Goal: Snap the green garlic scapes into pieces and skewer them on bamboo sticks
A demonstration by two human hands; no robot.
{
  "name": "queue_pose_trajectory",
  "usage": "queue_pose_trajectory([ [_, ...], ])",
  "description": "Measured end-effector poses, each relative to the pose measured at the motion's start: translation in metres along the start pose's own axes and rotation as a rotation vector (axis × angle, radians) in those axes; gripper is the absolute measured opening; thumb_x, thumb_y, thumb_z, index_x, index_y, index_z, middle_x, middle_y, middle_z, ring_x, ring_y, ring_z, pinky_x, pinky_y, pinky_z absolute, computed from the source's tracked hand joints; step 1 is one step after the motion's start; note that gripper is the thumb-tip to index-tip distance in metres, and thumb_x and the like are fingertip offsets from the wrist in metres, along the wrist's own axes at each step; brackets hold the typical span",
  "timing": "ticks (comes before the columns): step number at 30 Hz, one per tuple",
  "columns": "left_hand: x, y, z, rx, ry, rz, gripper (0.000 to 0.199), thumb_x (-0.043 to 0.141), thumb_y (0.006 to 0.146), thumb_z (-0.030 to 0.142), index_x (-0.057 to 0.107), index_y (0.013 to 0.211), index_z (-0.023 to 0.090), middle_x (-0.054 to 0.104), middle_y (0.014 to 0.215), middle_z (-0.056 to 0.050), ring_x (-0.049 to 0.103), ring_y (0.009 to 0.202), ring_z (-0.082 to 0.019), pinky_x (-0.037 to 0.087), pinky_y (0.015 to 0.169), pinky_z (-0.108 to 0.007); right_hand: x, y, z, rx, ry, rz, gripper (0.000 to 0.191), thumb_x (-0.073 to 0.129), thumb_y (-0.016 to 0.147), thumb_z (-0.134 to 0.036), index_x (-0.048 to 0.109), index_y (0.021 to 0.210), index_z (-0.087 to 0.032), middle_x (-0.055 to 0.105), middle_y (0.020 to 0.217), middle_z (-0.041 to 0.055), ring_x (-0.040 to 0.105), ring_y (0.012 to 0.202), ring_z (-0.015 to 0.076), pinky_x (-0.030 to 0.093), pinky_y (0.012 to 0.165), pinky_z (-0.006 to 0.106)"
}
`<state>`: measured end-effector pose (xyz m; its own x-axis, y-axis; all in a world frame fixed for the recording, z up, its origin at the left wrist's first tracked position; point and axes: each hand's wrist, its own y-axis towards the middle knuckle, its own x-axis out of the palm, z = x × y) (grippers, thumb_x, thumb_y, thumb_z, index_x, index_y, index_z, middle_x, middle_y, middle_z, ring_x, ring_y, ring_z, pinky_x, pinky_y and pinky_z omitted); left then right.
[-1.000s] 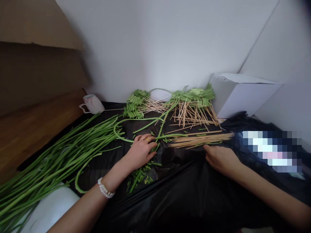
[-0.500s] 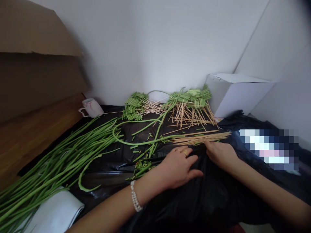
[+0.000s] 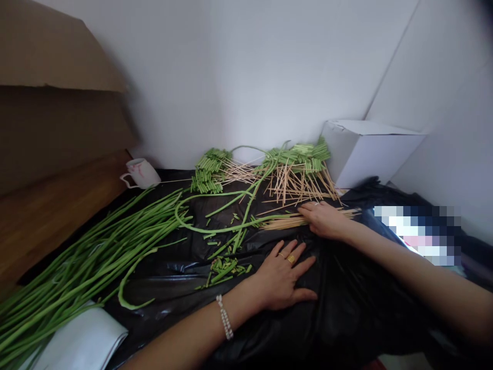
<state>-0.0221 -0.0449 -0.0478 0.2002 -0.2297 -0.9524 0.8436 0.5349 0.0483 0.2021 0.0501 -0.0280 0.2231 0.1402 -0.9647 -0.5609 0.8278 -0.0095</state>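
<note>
My left hand (image 3: pixel 283 275) lies flat on the black plastic sheet (image 3: pixel 346 308), fingers spread, just right of a small heap of cut green bean pieces (image 3: pixel 225 270). My right hand (image 3: pixel 323 219) rests on a bundle of thin bamboo skewers (image 3: pixel 285 222), and a long bean (image 3: pixel 227 226) runs into that bundle. Whether those fingers grip the skewers, I cannot tell. Along the back lie clusters of short bean pieces (image 3: pixel 208 172) and a tangle of loose skewers (image 3: pixel 296 182). Long yardlong beans (image 3: pixel 96 246) fill the left side.
A white mug (image 3: pixel 140 173) stands at the back left beside a wooden surface (image 3: pixel 50 226) and brown cardboard (image 3: pixel 50 77). A white box (image 3: pixel 365 149) sits in the right corner against white walls. A white cloth (image 3: pixel 82 336) lies at the near left.
My left hand has moved right, from the bean pieces onto the bare sheet, and has flattened out. My right hand has moved up onto the skewer bundle. The view has shifted slightly.
</note>
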Motion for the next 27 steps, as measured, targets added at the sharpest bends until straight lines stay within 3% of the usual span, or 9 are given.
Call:
queue_pose_trajectory([
  [9,0.0,-0.002,0.0,0.009,0.021,0.023,0.074,0.025,0.091,0.067,0.031,0.149,0.022,0.024,0.158,-0.015,0.014,0.148,-0.03,0.013,0.118,-0.052,0.001,0.036,0.017,0.055,0.001,0.015,0.037,0.05,0.079,-0.01,0.06,0.114,-0.007,0.063,0.11,0.02,0.058,0.104,0.0306,0.041,0.089,0.038],
  [14,0.002,-0.002,0.0,0.003,0.035,0.057,0.073,0.028,0.091,0.067,0.034,0.148,0.022,0.028,0.157,-0.015,0.018,0.147,-0.029,0.014,0.118,-0.051,-0.002,0.029,0.006,0.049,0.054,0.001,0.041,0.05,0.076,-0.011,0.06,0.116,-0.009,0.061,0.115,0.0182,0.06,0.101,0.0268,0.043,0.088,0.035],
  [17,0.003,-0.002,0.0,0.01,0.028,0.064,0.073,0.028,0.091,0.067,0.034,0.148,0.023,0.027,0.157,-0.015,0.017,0.147,-0.029,0.013,0.118,-0.051,0.003,0.018,0.016,0.1,0.131,0.004,0.045,0.051,0.072,-0.009,0.058,0.116,-0.008,0.06,0.119,0.0178,0.057,0.108,0.0263,0.042,0.093,0.033],
  [23,0.003,-0.002,-0.001,0.01,0.022,0.062,0.072,0.027,0.091,0.067,0.033,0.148,0.023,0.027,0.158,-0.013,0.016,0.147,-0.029,0.013,0.118,-0.051,0.011,0.02,0.05,0.23,0.145,-0.132,0.075,0.057,0.065,-0.01,0.041,0.138,-0.006,0.05,0.138,0.021,0.051,0.122,0.0305,0.041,0.098,0.037],
  [27,0.002,-0.003,0.0,0.006,0.019,0.064,0.072,0.028,0.091,0.067,0.033,0.148,0.024,0.027,0.158,-0.013,0.016,0.147,-0.029,0.013,0.118,-0.052,0.007,0.036,0.053,0.272,0.116,-0.201,0.072,0.06,0.067,-0.018,0.044,0.137,-0.009,0.055,0.134,0.02,0.052,0.119,0.0358,0.044,0.092,0.042],
])
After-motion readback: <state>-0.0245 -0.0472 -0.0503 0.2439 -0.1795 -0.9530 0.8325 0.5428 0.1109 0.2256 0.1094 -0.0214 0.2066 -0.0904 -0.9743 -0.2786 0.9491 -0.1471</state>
